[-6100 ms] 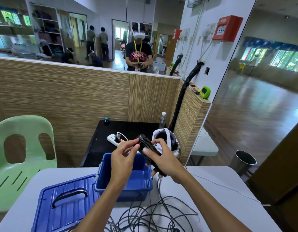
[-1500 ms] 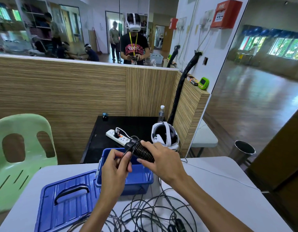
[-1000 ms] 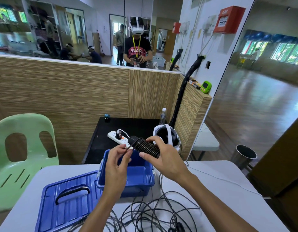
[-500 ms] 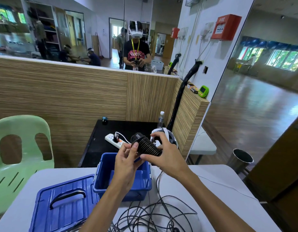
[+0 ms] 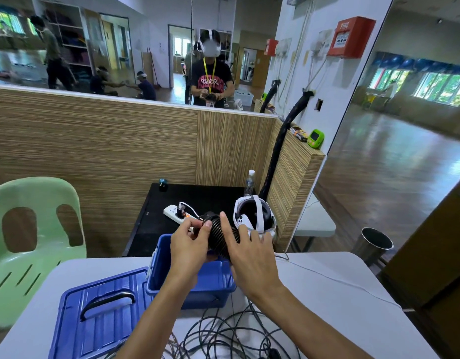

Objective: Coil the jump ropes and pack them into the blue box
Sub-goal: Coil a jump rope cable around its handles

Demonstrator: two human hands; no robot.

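A jump rope wound tight around its black handles (image 5: 219, 235) forms a ribbed black bundle held above the open blue box (image 5: 190, 286). My left hand (image 5: 188, 248) pinches the bundle's upper left end with thumb and fingers. My right hand (image 5: 249, 257) grips its lower right part, index finger stretched along the coils. Loose black rope (image 5: 223, 335) lies tangled on the white table (image 5: 340, 307) in front of the box, with another handle near the bottom edge.
The blue lid (image 5: 99, 312) lies flat left of the box. A green plastic chair (image 5: 29, 239) stands at the left. Behind the table is a black side table (image 5: 197, 200) with a power strip, a white headset (image 5: 254, 216) and a water bottle. A metal bin (image 5: 373, 244) stands at the right.
The bundle stays held over the box. My right index finger has lifted and stretched along the coils. My left fingers keep working at the bundle's upper end.
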